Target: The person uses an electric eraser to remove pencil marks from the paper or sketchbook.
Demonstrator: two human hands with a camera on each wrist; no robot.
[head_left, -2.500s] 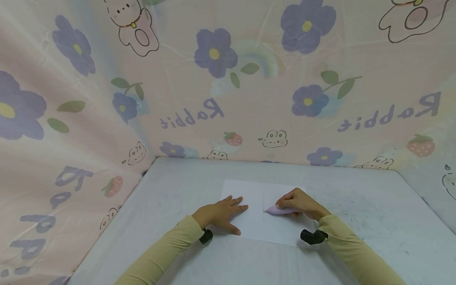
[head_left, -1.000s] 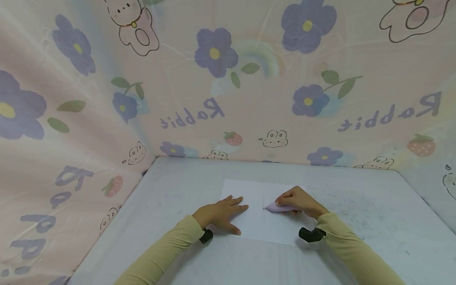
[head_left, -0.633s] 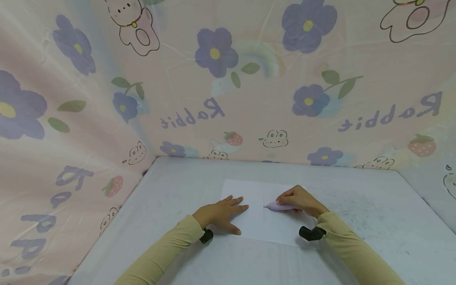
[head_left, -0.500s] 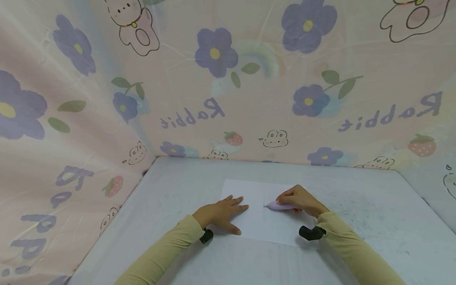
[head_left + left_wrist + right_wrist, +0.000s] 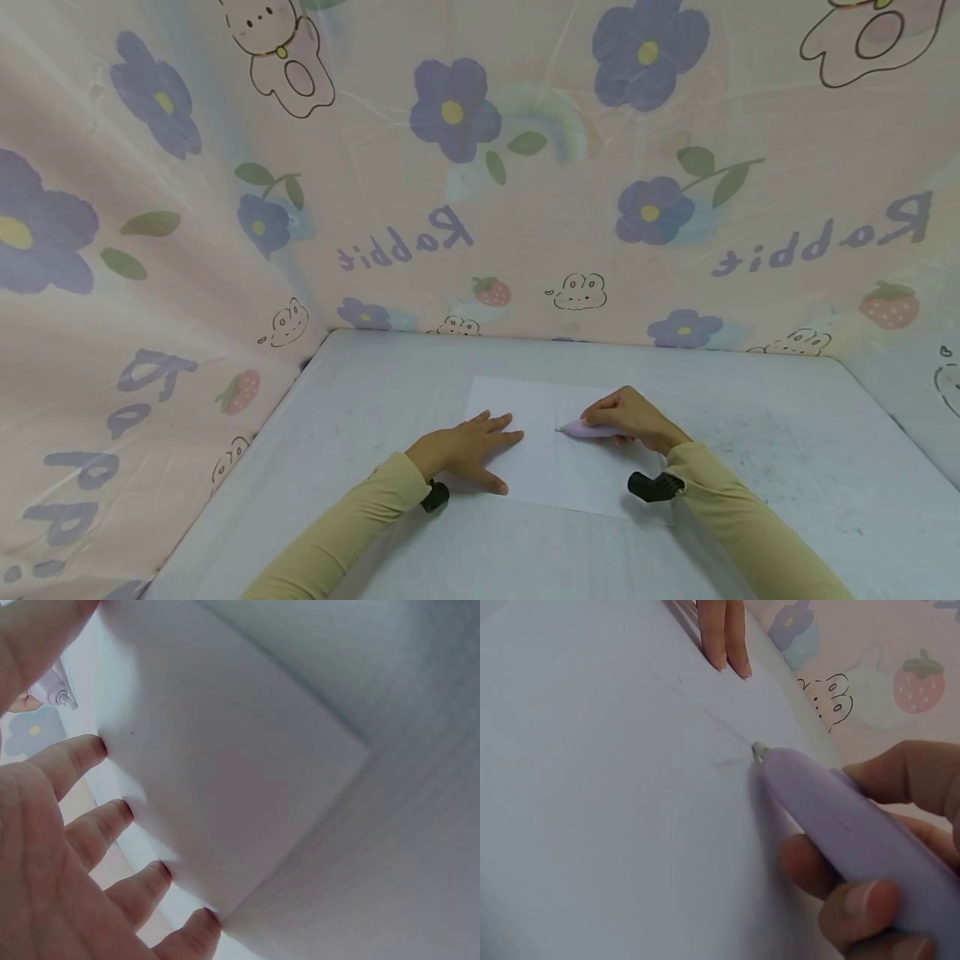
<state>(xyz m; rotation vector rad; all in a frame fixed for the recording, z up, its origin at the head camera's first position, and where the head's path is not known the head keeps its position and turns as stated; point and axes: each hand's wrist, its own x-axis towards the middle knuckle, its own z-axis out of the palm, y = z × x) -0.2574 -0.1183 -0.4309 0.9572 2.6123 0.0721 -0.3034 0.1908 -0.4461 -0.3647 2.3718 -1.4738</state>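
Observation:
A white sheet of paper [image 5: 540,487] lies on the table. My left hand [image 5: 465,454] rests on its left part with the fingers spread; in the left wrist view those fingertips [image 5: 120,811] touch the paper. Over the right part, my right hand [image 5: 633,421] grips a thick lilac pen-shaped tool [image 5: 588,429], its narrow pale tip pointing left. In the right wrist view the thumb lies on top of the tool [image 5: 855,825] and other fingers curl beneath. The tip is at a faint line [image 5: 701,709] on the paper. Whether tip and paper touch is hard to tell.
The pale tabletop [image 5: 750,433] carries faint grey smudges on the right. A pink curtain [image 5: 525,208] printed with flowers, rabbits and strawberries hangs behind the table and along the left side. Black wrist cameras [image 5: 656,486] sit below both wrists.
My right hand has moved slowly away from me with the lilac tool, its tip sliding up along the faint line. The left hand and the sheet stay put.

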